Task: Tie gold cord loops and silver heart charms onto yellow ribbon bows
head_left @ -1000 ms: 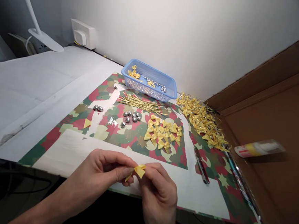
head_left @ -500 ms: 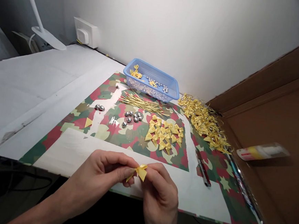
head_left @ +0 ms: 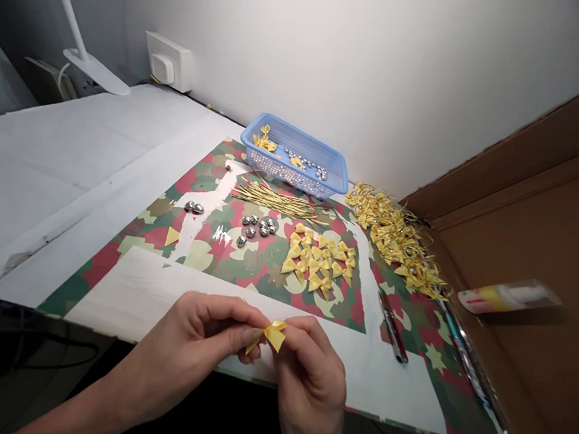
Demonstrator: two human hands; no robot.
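Note:
A small yellow ribbon bow (head_left: 275,335) is pinched between my two hands at the table's front edge. My left hand (head_left: 199,340) grips its left side between thumb and forefinger. At its right side, my right hand (head_left: 313,373) has its fingers curled and pressed against the bow; their tips are partly hidden. Beyond the hands, several more yellow bows (head_left: 320,285) lie in rows on a camouflage-patterned sheet (head_left: 245,267). Left of these sit several shiny silver beads (head_left: 251,232). A bundle of thin gold ties (head_left: 275,201) lies behind the beads.
A blue plastic basket (head_left: 293,170) holding bows and silver beads stands against the wall. To its right is a heap of tied yellow bows (head_left: 393,238). Tweezers (head_left: 393,329) lie at the right, near a cardboard wall (head_left: 529,229) with a white-capped bottle (head_left: 506,296).

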